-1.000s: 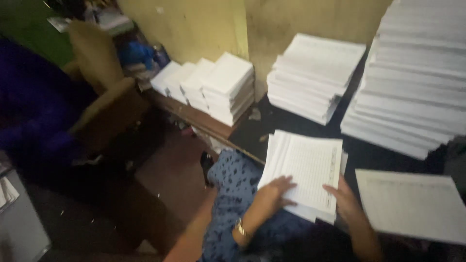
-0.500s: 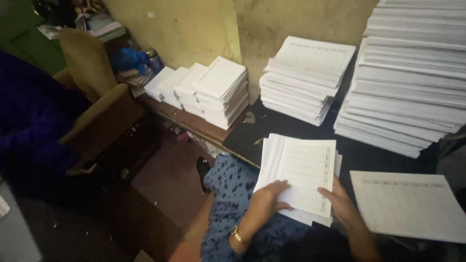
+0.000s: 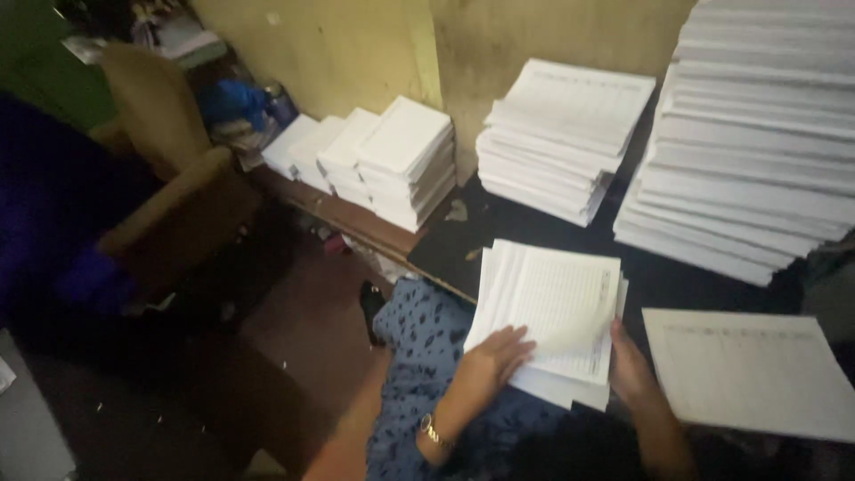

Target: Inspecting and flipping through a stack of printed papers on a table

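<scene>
Two hands on one pile of printed sheets (image 3: 557,312), set at the near edge of the dark table (image 3: 463,245), over a lap in blue patterned cloth (image 3: 419,356); left hand (image 3: 492,361) laid flat, fingers spread, pressing the lower left corner of the top sheet, not curled round anything; right hand (image 3: 631,365) at the lower right corner, thumb seemingly under a lifted sheet edge, though too blurred to tell how firmly pinched; gold wristwatch (image 3: 434,434) on the left wrist. Just right of the pile, a single loose sheet (image 3: 757,370); beyond, a medium stack of paper (image 3: 561,134) and a tall stack (image 3: 757,142) at the wall; farther left, lower white stacks (image 3: 392,160) on a wooden bench (image 3: 347,218); brown chair (image 3: 169,169) well apart at left.
</scene>
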